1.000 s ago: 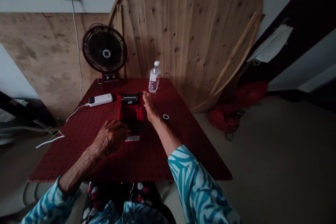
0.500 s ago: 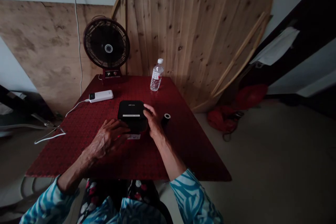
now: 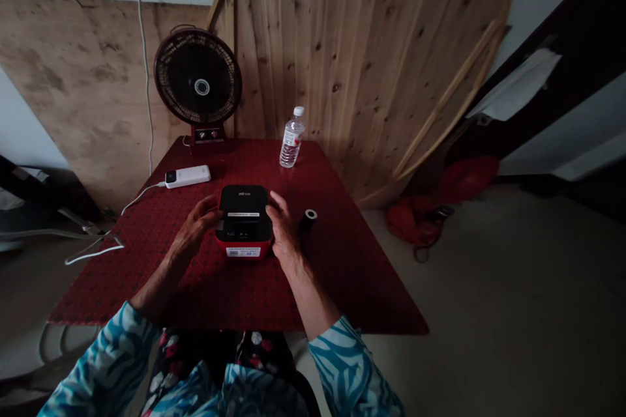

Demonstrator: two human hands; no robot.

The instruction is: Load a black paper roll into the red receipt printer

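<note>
Flanking the closed printer point(image 3: 244, 221), left hand point(image 3: 196, 229) has shifted to its side; right hand point(image 3: 283, 233) stays; both grips clasp it.

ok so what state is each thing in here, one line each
left hand: grip on left side of the printer
right hand: grip on the printer's right side
printer: lid shut, flat on the table, between both hands
water bottle: upright, cap on
fan: upright; spinning or not, cannot tell
power bank: lying flat, white cable plugged in
black roll: on the table beside the right hand
</note>
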